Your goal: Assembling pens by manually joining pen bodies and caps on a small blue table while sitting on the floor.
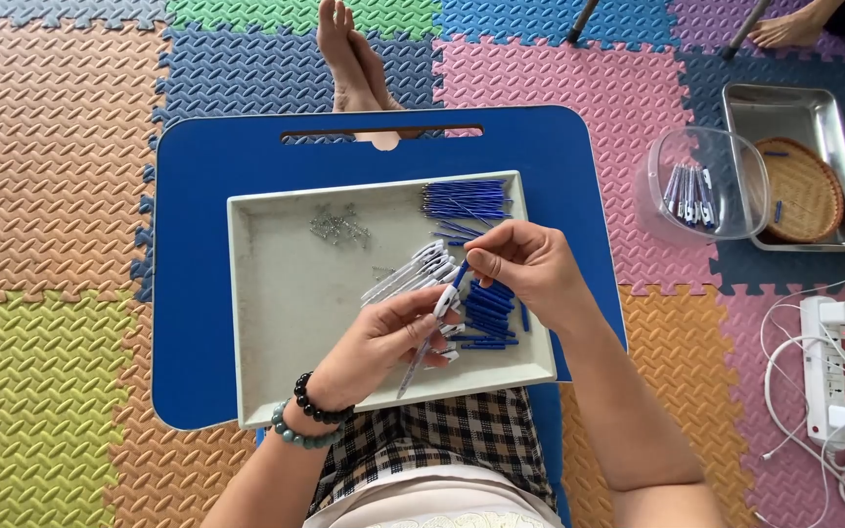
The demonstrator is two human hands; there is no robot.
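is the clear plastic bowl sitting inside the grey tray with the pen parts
No, the clear plastic bowl sits off to the right on the foam floor mat, overlapping a metal pan, well apart from the grey tray.

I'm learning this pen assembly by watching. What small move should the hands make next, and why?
Probably push the blue part pinched by the right hand down into the white barrel held by the left hand. The two pieces already meet end to end above the grey tray, so seating them looks like the natural next step.

Single head view, looking steeply down, close over lap tray (246,293).
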